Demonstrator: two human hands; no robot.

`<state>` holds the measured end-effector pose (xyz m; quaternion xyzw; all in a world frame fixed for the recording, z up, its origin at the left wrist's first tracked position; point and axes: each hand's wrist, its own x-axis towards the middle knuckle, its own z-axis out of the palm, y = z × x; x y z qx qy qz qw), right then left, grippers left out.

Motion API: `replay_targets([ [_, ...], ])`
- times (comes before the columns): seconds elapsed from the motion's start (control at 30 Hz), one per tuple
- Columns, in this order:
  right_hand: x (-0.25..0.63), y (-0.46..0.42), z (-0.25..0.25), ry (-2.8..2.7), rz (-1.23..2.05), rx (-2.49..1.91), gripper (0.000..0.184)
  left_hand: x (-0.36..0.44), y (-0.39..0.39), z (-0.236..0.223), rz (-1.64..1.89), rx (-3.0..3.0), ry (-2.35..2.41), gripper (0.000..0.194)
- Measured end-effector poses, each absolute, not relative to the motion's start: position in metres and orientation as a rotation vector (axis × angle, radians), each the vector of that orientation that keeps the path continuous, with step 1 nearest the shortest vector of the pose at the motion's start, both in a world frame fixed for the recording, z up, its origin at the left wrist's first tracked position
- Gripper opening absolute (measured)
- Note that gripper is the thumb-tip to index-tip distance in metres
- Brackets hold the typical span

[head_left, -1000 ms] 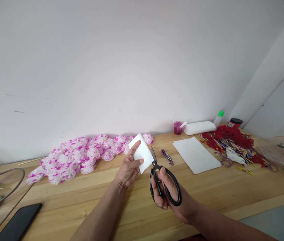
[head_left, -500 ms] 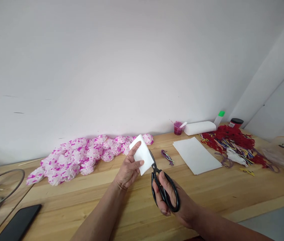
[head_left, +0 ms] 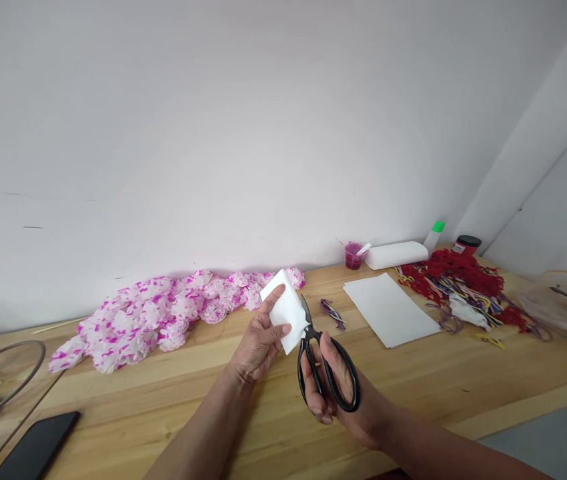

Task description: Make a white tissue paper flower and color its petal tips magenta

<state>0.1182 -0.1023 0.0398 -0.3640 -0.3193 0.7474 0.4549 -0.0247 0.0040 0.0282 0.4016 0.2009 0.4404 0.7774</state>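
Observation:
Folded white paper (head_left: 283,308) is pinched between the thumb and fingers of my left hand (head_left: 262,340), tilted above the table. My right hand (head_left: 331,383) has its thumb and fingers through the handles of black scissors (head_left: 342,373). The blades meet the paper's right edge, where a small notch and raised flap show. Part of the lower blade is hidden by the paper. A small bundle of coloured threads (head_left: 332,313) lies just beyond the scissors.
Pink-spotted white paper flowers (head_left: 138,320) are heaped along the wall at left. White sheets (head_left: 391,310), a purple dye cup (head_left: 354,255), a white roll (head_left: 397,255) and a red thread pile (head_left: 456,275) lie at right. A phone (head_left: 38,443) rests front left.
The scissor handles have spread apart and the blades have opened at the paper's edge. A notch now shows there. My left hand keeps its hold on the paper.

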Motion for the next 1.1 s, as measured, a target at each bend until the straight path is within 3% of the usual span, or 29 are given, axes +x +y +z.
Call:
replay_targets([
  [0.77, 0.121, -0.104, 0.044, -0.906, 1.66, -1.043, 0.057, -0.025, 0.004, 0.023, 0.941, 0.863, 0.446, 0.1],
  [1.0, 0.123, -0.107, 0.042, -0.939, 1.69, -1.06, 0.057, -0.024, 0.008, 0.019, 1.023, 0.739, 0.508, 0.065],
  [1.1, 0.123, -0.107, 0.039, -0.954, 1.722, -1.061, 0.058, -0.021, 0.011, 0.016, 1.041, 0.708, 0.588, 0.059],
])
